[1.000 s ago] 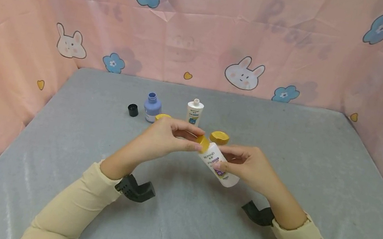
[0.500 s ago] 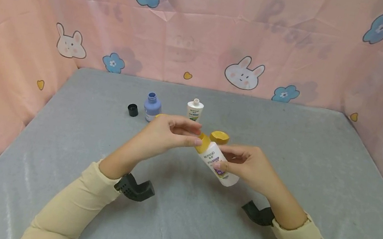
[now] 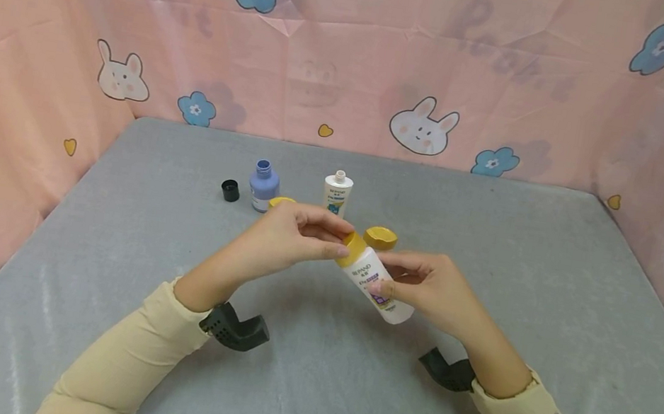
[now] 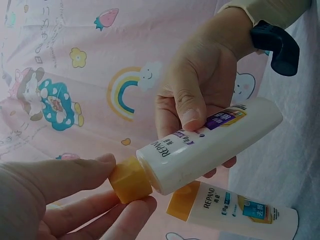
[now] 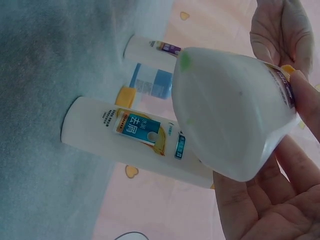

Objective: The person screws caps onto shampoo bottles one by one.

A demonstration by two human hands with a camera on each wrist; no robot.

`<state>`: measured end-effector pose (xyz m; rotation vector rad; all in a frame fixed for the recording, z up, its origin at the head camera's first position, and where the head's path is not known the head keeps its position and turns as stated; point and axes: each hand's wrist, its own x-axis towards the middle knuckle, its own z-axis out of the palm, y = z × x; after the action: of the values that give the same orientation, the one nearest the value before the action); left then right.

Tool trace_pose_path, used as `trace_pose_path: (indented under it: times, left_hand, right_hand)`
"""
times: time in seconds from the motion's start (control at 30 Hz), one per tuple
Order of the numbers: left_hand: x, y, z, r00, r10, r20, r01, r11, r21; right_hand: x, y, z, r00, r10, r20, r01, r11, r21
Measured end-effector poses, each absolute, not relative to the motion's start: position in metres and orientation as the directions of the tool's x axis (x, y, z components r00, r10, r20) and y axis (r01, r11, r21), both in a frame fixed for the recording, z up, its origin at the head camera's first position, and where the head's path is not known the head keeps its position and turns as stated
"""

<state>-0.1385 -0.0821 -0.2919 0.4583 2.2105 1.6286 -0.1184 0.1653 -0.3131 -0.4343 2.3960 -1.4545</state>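
Note:
In the head view my right hand (image 3: 423,285) holds a white REPAND bottle (image 3: 364,269), tilted with its base toward the lower right. My left hand (image 3: 296,234) pinches the yellow cap (image 3: 354,247) at its upper end between thumb and fingers. The left wrist view shows the thumb and fingertips on opposite sides of that cap, which sits on the bottle's neck. My right thumb lies beside the purple label, the fingers around behind the bottle. The bottle's rounded base (image 5: 225,120) faces the right wrist camera.
Behind my hands stand a yellow-capped white bottle (image 4: 250,212), an uncapped white bottle (image 3: 337,190) and an uncapped blue bottle (image 3: 264,188). A black cap (image 3: 230,190) lies left of these. Another yellow top (image 3: 282,202) is partly hidden by my left hand. Pink cloth (image 3: 342,51) borders the grey table.
My left fingers lifted away from the cap half a second ago and have now closed on it again. The right hand and bottle have stayed nearly still.

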Motion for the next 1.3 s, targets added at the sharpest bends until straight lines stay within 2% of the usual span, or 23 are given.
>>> trace_pose_path:
  times: [0.53,0.77,1.3]
  left_hand:
    - [-0.1372,-0.0821,-0.2919,-0.861,0.507,-0.031,0.113,0.251,0.961]
    - [-0.1359,-0.0829,-0.2899,-0.868,0.493,-0.062,0.056,0.222,0.973]
    - [-0.1397,-0.0830,-0.2934,-0.874,0.485,-0.034,0.130,0.300,0.945]
  right_hand:
    - [-0.1191,0.1665,-0.3149,-0.909,-0.403,-0.104,-0.093,0.440,-0.893]
    - [-0.1193,0.1665,-0.3149,-0.908,-0.408,-0.094,-0.094,0.417,-0.904]
    - [-0.1194,0.1670,-0.3144,-0.902,-0.422,-0.091,-0.100,0.410,-0.907]
